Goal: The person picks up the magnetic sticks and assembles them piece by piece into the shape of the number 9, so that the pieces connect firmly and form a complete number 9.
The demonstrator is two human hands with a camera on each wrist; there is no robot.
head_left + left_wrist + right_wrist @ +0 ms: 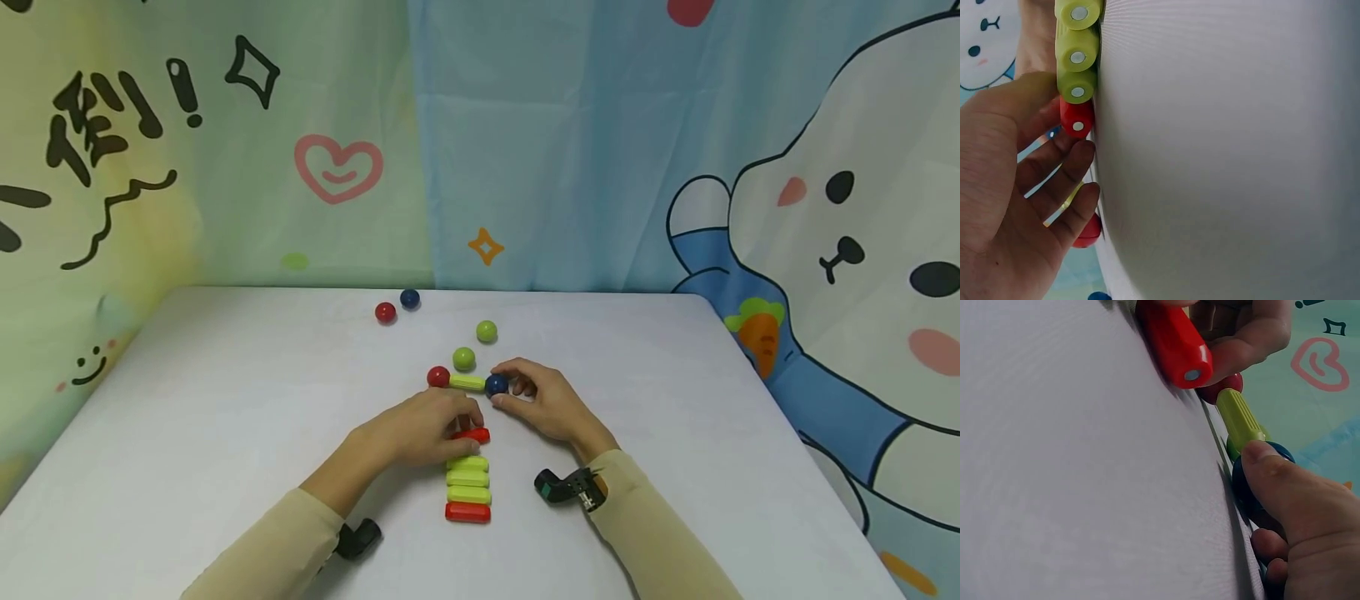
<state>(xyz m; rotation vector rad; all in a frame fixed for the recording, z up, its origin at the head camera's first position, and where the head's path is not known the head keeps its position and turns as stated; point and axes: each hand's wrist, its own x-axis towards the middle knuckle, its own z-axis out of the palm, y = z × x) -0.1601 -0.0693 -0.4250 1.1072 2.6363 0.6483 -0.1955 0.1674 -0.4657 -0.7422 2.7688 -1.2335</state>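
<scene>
Two hands work near the middle of a white bench [225,400], w/ cartoon-print curtains behind it. Left hand [420,429] rests its curled fingertips on a red rod [474,435], which lies at the far end of a stack of short rods: three yellow-green rods [468,478] side by side, then another red rod [467,512] nearest the person. In the left wrist view the fingers [1066,169] lie against the red rod's end [1077,119]; the grip looks loose, fingers bent over the piece, not fully wrapped. Right hand [543,404] pinches a dark blue ball [497,384] btwn thumb and fingertips; in the right wrist view the thumb [1285,487] presses on the ball [1254,487]. That ball touches one end of a yellow-green rod [468,382], and a red ball [438,377] sits at the rod's other end, so the three make a line across, just beyond the left hand.

Other bits: a green ball [463,359] just behind that line, a second green ball [487,332] a little farther back, and a red ball [385,312] and blue ball [409,298] close together near the far edge. Nothing lies btwn the hands and the pieces they touch. Black wrist cameras [562,486] show at both sleeves. No containers in view; all pieces lie straight on the bench.
</scene>
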